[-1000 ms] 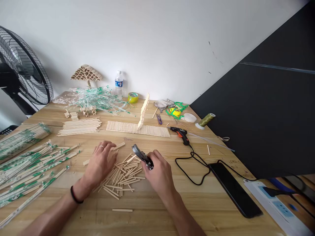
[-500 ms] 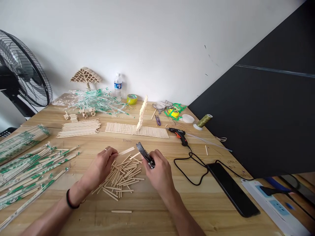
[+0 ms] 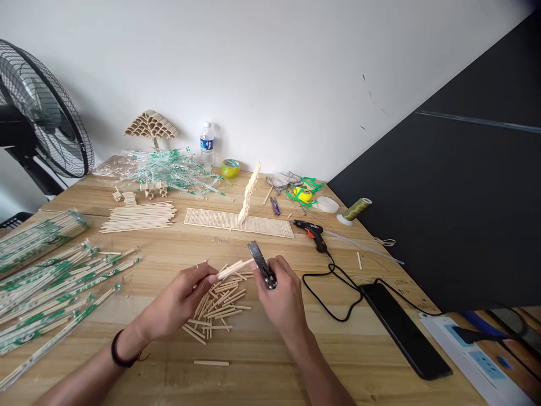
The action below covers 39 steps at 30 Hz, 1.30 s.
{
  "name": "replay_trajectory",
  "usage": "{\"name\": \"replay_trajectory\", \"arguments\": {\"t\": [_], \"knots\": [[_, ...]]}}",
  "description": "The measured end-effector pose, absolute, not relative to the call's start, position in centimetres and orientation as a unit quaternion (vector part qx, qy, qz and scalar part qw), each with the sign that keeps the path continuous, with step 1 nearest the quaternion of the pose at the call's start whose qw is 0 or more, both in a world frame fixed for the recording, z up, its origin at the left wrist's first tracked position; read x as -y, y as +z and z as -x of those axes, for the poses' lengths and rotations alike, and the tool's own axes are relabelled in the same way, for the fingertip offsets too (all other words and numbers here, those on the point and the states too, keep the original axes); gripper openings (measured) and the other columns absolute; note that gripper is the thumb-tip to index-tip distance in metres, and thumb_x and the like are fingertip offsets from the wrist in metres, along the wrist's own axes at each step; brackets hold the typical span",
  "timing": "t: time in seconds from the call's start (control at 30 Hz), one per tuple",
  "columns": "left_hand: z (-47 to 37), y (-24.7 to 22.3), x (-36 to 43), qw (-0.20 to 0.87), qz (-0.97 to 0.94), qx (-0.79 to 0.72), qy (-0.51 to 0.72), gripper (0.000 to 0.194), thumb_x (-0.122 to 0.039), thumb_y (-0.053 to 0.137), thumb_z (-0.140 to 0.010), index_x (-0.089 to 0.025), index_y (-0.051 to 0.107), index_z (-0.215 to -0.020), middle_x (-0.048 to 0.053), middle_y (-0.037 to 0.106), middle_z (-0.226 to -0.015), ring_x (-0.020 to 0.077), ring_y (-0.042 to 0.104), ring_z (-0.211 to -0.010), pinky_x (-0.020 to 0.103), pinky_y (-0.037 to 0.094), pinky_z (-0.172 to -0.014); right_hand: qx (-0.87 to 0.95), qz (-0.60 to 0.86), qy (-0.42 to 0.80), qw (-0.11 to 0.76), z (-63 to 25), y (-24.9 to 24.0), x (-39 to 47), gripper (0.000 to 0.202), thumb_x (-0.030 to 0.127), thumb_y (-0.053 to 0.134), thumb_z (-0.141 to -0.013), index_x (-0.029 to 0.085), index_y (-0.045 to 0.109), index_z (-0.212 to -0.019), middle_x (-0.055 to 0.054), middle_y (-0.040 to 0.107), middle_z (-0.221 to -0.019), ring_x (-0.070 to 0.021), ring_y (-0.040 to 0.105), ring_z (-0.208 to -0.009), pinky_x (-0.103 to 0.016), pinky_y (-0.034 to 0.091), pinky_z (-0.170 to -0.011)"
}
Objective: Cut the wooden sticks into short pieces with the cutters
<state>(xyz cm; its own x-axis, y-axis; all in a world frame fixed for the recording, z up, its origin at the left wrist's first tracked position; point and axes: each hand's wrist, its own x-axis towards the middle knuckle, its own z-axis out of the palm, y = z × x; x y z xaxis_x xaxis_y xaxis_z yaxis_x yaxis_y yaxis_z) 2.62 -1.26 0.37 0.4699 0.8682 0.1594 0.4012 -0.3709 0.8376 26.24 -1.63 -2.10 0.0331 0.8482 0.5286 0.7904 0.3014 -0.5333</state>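
Observation:
My left hand (image 3: 180,299) pinches a few thin wooden sticks (image 3: 231,269) between thumb and fingers, their free ends pointing right. My right hand (image 3: 281,299) is wrapped round a pair of dark metal pliers (image 3: 261,263), the head pointing up and away from me. One stick's end reaches the right thumb beside the pliers; whether it is gripped there I cannot tell. Beneath both hands lies a loose pile of short cut sticks (image 3: 220,309). A single short stick (image 3: 211,363) rests nearer to me.
Behind the hands are a slatted stick panel (image 3: 211,219) with an upright piece and a glue gun (image 3: 311,233). Wrapped chopsticks (image 3: 54,287) cover the left. A phone (image 3: 406,330) and power strip (image 3: 477,355) are on the right; a fan (image 3: 46,113) stands far left.
My left hand has moved right and up with the sticks, closer to the pliers. My right hand and the pliers have shifted slightly right. The whole view has shifted a little.

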Motion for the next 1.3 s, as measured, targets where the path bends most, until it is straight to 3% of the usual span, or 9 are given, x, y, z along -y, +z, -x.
{"name": "replay_trajectory", "arguments": {"t": [0.2,0.43,0.6,0.77,1.13,1.3], "knots": [[-2.79,0.69,1.44,0.432,-0.743,-0.425,0.284,0.04,-0.044,0.04,-0.11,-0.019,0.05,-0.08,-0.003,0.05,-0.072,0.0126,0.045,-0.067,0.024,0.041,-0.065,0.705,0.587,0.031,0.397,-26.25,-2.31,1.6,0.027,0.03,0.056,-0.099,0.025,0.046,-0.074,0.0,0.054,-0.075,-0.016,0.051,-0.062,-0.027,0.039,-0.059],[-2.99,1.15,1.61,0.46,-0.737,-0.414,0.274,0.04,-0.047,0.041,-0.109,-0.018,0.059,-0.088,-0.002,0.051,-0.075,0.0124,0.045,-0.068,0.024,0.042,-0.064,0.707,0.594,0.023,0.383,-26.07,-2.39,1.68,0.021,0.025,0.055,-0.095,0.025,0.048,-0.075,0.0,0.054,-0.076,-0.0169,0.052,-0.063,-0.028,0.039,-0.06],[-3.06,0.87,1.67,0.467,-0.72,-0.44,0.267,0.043,-0.052,0.045,-0.106,-0.018,0.057,-0.082,-0.005,0.044,-0.065,0.0105,0.036,-0.059,0.023,0.032,-0.052,0.724,0.586,0.038,0.363,-25.93,-2.56,1.84,0.015,0.018,0.059,-0.089,0.024,0.052,-0.078,0.0,0.055,-0.079,-0.0169,0.055,-0.067,-0.027,0.041,-0.063],[-3.19,0.91,1.66,0.435,-0.721,-0.467,0.269,0.05,-0.055,0.046,-0.104,-0.019,0.047,-0.07,-0.007,0.038,-0.06,0.0094,0.03,-0.056,0.023,0.026,-0.05,0.732,0.577,0.052,0.358,-25.79,-2.63,2.01,0.013,0.014,0.061,-0.085,0.023,0.054,-0.08,0.0,0.057,-0.082,-0.017,0.057,-0.07,-0.026,0.042,-0.065],[-2.97,0.71,1.4,0.401,-0.71,-0.503,0.285,0.054,-0.059,0.048,-0.101,-0.02,0.039,-0.064,-0.006,0.035,-0.059,0.0104,0.029,-0.057,0.023,0.026,-0.049,0.722,0.574,0.063,0.382,-26.08,-2.33,1.8,0.011,0.017,0.058,-0.089,0.023,0.054,-0.081,-0.001,0.057,-0.082,-0.0161,0.057,-0.066,-0.026,0.044,-0.064],[-3.08,0.68,1.49,0.388,-0.724,-0.502,0.27,0.053,-0.058,0.047,-0.102,-0.02,0.04,-0.065,-0.006,0.037,-0.058,0.0102,0.031,-0.056,0.024,0.027,-0.051,0.697,0.572,0.084,0.424,-25.99,-1.95,1.69,0.022,0.027,0.057,-0.096,0.024,0.051,-0.075,0.0,0.054,-0.078,-0.0161,0.053,-0.065,-0.028,0.042,-0.063]]}}
